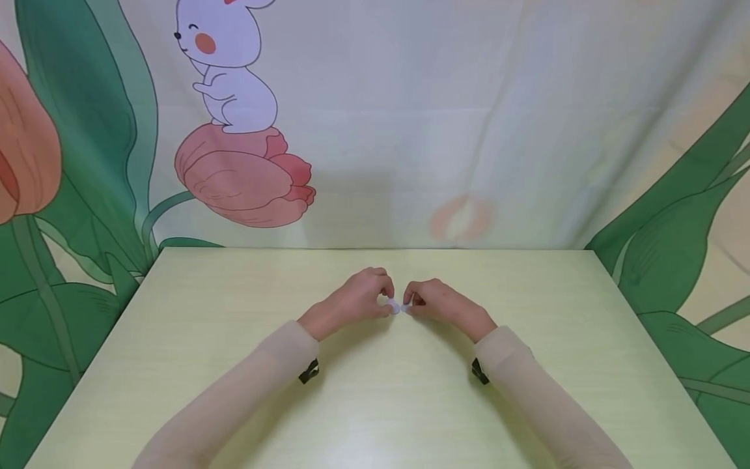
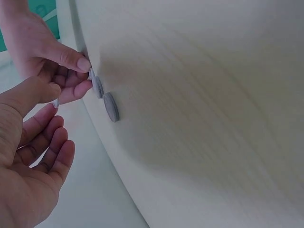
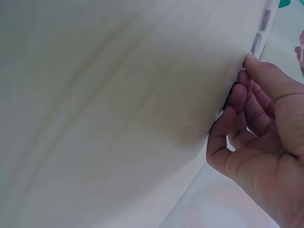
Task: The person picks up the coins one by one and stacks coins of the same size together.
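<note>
Sleeves (image 1: 234, 397), pale and sheer, one per forearm, each with a small black clip near the wrist. Left hand (image 1: 351, 301): fingers curled, thumb and fingertips pinching toward the small pale discs (image 1: 396, 306); the left wrist view shows a thin pale sliver at its fingertips, but what it is cannot be told. Right hand (image 1: 439, 303): fingers curled, thumb and forefinger pinching the near end of the same discs. Discs: flat, round, grey-white, at least three in a short row (image 2: 110, 106), resting on the table (image 1: 375, 404) about midway across, directly between the two hands; the row's long axis runs left to right, hand to hand. Both hands equally near. Backdrop (image 1: 234, 130): printed cloth with rabbit, tulip and leaves, hung behind the table's far edge.
</note>
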Available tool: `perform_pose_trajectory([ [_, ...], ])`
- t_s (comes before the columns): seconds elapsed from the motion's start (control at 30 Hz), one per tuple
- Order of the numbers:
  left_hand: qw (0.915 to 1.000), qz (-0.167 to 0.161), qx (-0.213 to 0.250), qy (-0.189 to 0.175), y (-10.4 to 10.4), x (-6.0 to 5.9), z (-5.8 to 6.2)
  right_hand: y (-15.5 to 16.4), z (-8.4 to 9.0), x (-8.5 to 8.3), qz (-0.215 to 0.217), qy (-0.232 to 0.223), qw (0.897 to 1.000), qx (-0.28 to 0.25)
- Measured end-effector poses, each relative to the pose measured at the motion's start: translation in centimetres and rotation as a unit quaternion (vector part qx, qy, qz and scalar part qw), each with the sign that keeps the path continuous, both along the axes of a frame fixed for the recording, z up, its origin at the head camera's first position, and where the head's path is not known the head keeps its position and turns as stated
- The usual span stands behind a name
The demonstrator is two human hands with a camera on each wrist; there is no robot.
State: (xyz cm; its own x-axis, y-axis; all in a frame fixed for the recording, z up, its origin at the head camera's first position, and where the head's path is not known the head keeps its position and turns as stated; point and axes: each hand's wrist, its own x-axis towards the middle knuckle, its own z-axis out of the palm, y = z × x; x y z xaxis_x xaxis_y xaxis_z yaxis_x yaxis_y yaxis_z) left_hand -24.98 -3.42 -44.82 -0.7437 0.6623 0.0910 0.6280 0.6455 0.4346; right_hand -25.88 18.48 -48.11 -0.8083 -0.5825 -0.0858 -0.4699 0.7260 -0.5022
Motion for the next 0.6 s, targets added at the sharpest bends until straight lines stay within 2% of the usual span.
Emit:
perform_pose_trajectory([
  [0.17, 0.9996, 0.007, -0.011, -0.026, 0.4, -0.8, -0.5, 0.0, -0.1, -0.1, 0.001, -0.001, 1.0, 0.004],
  [0.37, 0.9992, 0.024, -0.003, -0.032, 0.4, -1.4, -0.9, 0.2, 0.0, 0.0, 0.004, -0.005, 1.0, 0.0],
  [0.6, 0.9994, 0.01, -0.005, -0.034, 0.9, -1.7, -1.0, 0.2, 0.0, -0.1, 0.001, -0.01, 1.0, -0.002],
])
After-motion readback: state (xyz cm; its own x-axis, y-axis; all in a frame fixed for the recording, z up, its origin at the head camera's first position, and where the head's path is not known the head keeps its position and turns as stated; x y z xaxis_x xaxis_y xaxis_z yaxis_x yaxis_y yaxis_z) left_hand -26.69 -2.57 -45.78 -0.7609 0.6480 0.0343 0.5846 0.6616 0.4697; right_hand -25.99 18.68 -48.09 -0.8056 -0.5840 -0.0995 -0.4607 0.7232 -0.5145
